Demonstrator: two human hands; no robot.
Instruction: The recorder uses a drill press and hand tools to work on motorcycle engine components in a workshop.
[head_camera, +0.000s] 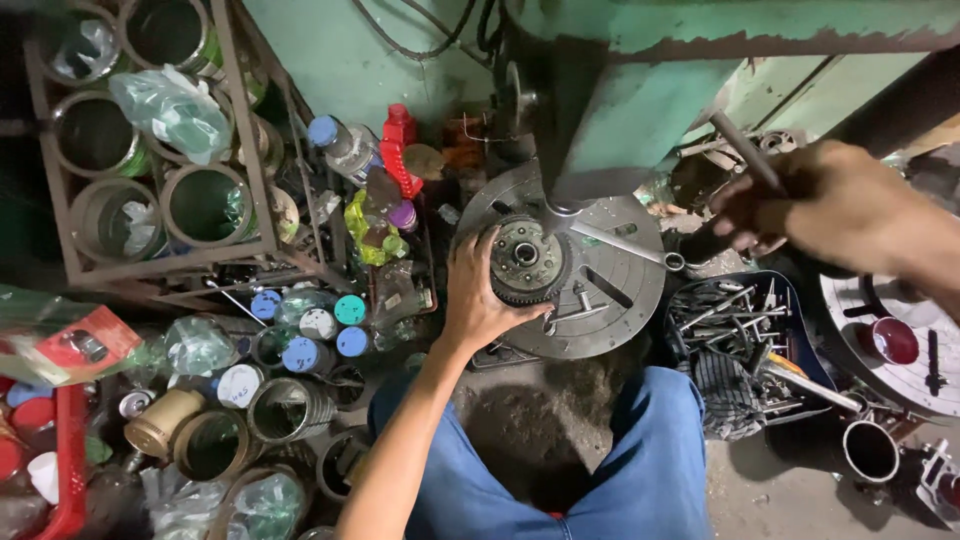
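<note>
Head view. The person is sitting in front of a green machine (640, 110), looking down at its round metal plate (620, 300). The left hand (478, 295) is pressing a toothed round part (527, 262) flat against the left half of the plate, fingers spread around its near-left rim, the grip loosely clamped on it. The right hand (835, 205) is closing around a grey metal handle (748, 152) off the plate's upper right edge, the grip together on it.

Judged from this, the toothed part is already seated on the plate under the machine's head, while any tightening or pressing is not yet shown. A wrench (630, 245) is lying across the plate; a tray of tools (745, 345) is sitting to the right, on the floor.
</note>
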